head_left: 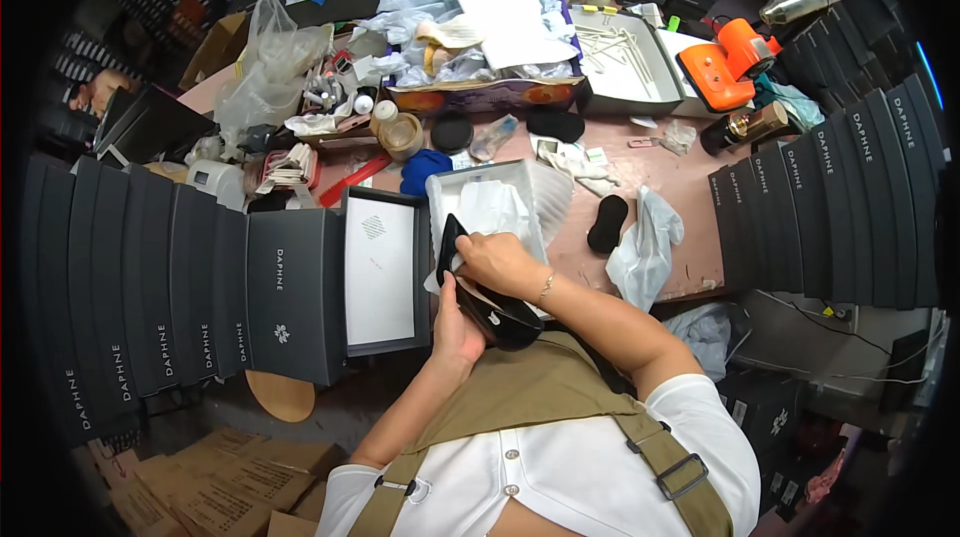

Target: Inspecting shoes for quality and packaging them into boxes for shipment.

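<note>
One glossy black shoe (516, 329) is held by the near edge of one open, pale-grey rectangular box (490, 173). The bare left hand (458, 332) clamps its fingers on the shoe's side, the bare right hand (497, 262) on its rim.

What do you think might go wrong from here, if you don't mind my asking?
The black shoe, gripped by the left hand and right hand near the apron, might fall if their hold loosens. The crumpled plastic bag lies close to the right forearm, so a sideways move could drag it off the table.
</note>
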